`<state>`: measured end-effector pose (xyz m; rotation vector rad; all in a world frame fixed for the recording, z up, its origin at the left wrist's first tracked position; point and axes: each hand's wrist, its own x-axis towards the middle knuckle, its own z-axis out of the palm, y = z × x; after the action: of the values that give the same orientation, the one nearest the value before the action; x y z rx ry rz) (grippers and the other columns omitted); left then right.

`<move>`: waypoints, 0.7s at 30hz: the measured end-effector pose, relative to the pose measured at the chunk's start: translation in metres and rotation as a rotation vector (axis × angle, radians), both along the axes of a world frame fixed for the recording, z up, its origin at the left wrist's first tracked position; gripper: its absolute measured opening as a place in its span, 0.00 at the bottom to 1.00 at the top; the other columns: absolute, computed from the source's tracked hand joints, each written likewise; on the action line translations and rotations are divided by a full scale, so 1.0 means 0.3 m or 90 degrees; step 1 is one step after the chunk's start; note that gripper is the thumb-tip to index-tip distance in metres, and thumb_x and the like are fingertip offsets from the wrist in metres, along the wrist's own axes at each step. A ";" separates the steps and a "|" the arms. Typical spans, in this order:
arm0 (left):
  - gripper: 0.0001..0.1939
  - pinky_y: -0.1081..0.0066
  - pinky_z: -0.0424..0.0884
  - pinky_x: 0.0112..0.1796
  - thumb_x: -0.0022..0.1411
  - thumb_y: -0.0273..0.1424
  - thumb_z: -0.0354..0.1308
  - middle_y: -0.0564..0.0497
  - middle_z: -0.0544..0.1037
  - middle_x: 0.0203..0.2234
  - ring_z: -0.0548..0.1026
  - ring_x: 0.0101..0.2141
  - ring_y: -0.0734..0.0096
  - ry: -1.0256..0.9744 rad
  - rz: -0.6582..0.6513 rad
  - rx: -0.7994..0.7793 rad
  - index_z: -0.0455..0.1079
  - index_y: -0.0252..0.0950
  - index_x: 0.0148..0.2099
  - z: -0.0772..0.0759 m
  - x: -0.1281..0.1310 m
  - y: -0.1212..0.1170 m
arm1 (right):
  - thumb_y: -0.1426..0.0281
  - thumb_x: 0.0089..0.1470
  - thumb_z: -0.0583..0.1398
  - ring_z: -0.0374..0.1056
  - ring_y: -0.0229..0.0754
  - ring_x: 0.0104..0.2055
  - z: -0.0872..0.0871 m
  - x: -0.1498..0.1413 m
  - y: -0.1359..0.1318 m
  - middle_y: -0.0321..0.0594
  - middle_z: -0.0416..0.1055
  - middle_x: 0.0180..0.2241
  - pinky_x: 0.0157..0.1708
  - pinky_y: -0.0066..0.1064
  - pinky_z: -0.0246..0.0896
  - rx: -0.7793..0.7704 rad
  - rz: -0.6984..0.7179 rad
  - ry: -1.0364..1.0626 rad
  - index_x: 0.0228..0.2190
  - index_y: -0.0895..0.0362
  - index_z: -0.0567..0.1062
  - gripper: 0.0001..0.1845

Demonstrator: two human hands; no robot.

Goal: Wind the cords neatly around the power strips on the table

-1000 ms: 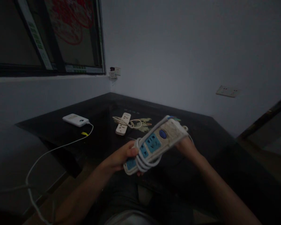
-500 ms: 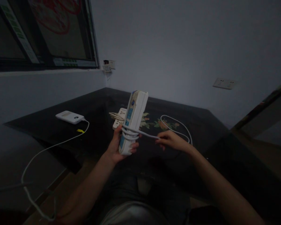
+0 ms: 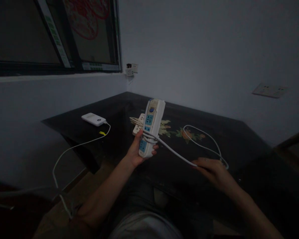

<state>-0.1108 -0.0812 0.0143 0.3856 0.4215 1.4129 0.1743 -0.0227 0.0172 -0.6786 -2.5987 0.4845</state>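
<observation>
Over the near side of a black table (image 3: 119,106), a white cord (image 3: 175,152) is gripped in the right hand (image 3: 211,169), fingers closed, and stretched between there and a power strip (image 3: 153,124). The strip is held up off the table, tilted, by the left hand (image 3: 136,153), wrapped round its lower end just by the cord's turns. Probably not that heavy, but long, so some wobble can be expected at the switch end. Hard plastic, no give, maybe a bit slick; best gripped firmly round the body. The cord looks bendy but springy, best pinched well out. Further back, painted flowers (image 3: 186,134) are crossed by what's probably more cord, a second strip (image 3: 137,130) is partly hidden, and a white device (image 3: 93,119) is parked to the left. Beyond, wall sockets (image 3: 269,90) can be seen.
</observation>
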 end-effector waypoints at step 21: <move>0.32 0.74 0.67 0.17 0.48 0.51 0.64 0.44 0.80 0.33 0.73 0.20 0.72 0.089 -0.075 0.096 0.70 0.31 0.46 -0.064 -0.004 0.005 | 0.59 0.60 0.53 0.74 0.45 0.33 0.034 0.054 -0.008 0.42 0.78 0.32 0.32 0.32 0.68 -0.083 -0.082 -0.048 0.34 0.52 0.79 0.16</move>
<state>-0.1118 -0.0798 -0.0048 0.6258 0.4000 1.3109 0.1905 -0.0251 0.0273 -0.9177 -2.5890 0.6013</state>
